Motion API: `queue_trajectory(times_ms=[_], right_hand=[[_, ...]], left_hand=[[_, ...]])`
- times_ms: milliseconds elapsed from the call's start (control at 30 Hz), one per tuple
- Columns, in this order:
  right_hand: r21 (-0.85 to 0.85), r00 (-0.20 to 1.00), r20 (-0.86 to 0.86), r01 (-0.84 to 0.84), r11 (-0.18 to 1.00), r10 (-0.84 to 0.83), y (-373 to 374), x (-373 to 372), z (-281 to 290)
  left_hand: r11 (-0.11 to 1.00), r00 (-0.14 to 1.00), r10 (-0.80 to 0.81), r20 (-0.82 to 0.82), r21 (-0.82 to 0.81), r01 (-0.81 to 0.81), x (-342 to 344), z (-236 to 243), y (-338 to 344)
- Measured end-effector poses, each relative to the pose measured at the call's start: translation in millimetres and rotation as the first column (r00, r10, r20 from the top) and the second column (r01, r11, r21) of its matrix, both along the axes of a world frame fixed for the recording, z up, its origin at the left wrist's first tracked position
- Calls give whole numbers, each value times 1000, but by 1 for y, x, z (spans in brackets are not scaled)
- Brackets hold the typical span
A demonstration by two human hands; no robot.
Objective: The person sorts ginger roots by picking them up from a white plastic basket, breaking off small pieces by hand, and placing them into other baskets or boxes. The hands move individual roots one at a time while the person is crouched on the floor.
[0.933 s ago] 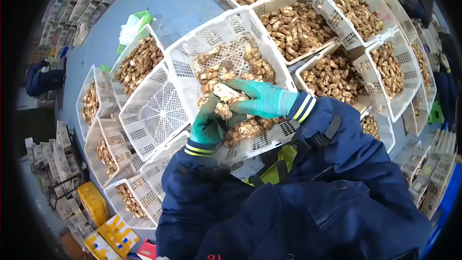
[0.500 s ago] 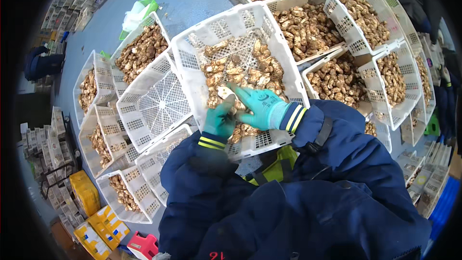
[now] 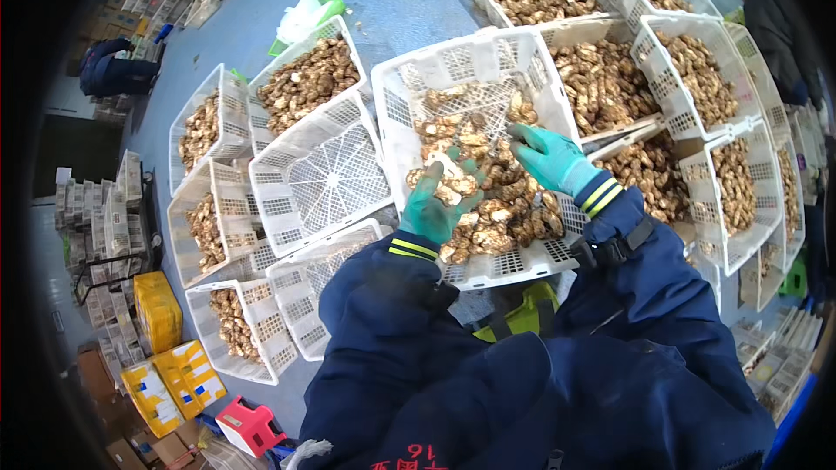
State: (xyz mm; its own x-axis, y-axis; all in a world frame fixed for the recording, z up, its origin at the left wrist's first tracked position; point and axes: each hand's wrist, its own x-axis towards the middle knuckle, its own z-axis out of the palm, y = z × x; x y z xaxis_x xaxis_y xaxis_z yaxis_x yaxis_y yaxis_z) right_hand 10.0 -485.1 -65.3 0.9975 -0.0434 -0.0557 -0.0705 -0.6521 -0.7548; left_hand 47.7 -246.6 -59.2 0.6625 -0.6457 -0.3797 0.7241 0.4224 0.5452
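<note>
A white plastic crate (image 3: 389, 96) with mesh walls stands in front of me, with brown and white mushrooms (image 3: 492, 231) spread over its floor. My left hand (image 3: 433, 209), in a teal glove, is closed around a few pale mushrooms (image 3: 453, 178) at the crate's left side. My right hand (image 3: 557, 159), in a matching glove, reaches over the right wall. Its fingers are stretched out, with thumb and fingertips a little apart, beside a mushroom (image 3: 522, 110) near the far end. I see nothing held in it.
Left of my crate stands a bare-floored white crate (image 3: 331, 178), with mushroom-filled crates (image 3: 313, 78) around it. More full crates (image 3: 601, 83) crowd the right. A green basket (image 3: 309, 17) with white plastic lies behind. Yellow boxes (image 3: 158, 313) and a red stool (image 3: 250, 426) are at lower left.
My hands, close together over the mushrooms before, have moved apart. The right has gone to the crate's right side; the left now holds mushrooms at the left. The whole view has shifted slightly.
</note>
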Motion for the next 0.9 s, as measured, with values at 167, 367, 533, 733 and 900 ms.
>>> queue_trajectory(times_ms=[167, 367, 533, 733, 900], right_hand=[[-501, 853, 214, -322, 803, 476, -7, -2, -3], [-2, 984, -149, -94, 996, 93, -1, -5, -3], [-75, 979, -113, -181, 981, 172, 5, -3, 10], [-52, 985, -139, -110, 993, 102, 1, -3, 2], [-96, 960, -224, -195, 976, 170, 5, 0, 17]], left_hand=[[996, 991, 74, 114, -56, -68, -1, 1, 6], [836, 837, 538, -99, -63, -545, 28, 1, 27], [447, 435, 895, 101, -223, -866, 118, 75, 214], [797, 764, 597, 245, -71, -599, 85, 50, 165], [944, 987, 151, 60, -304, -126, 29, 56, 61]])
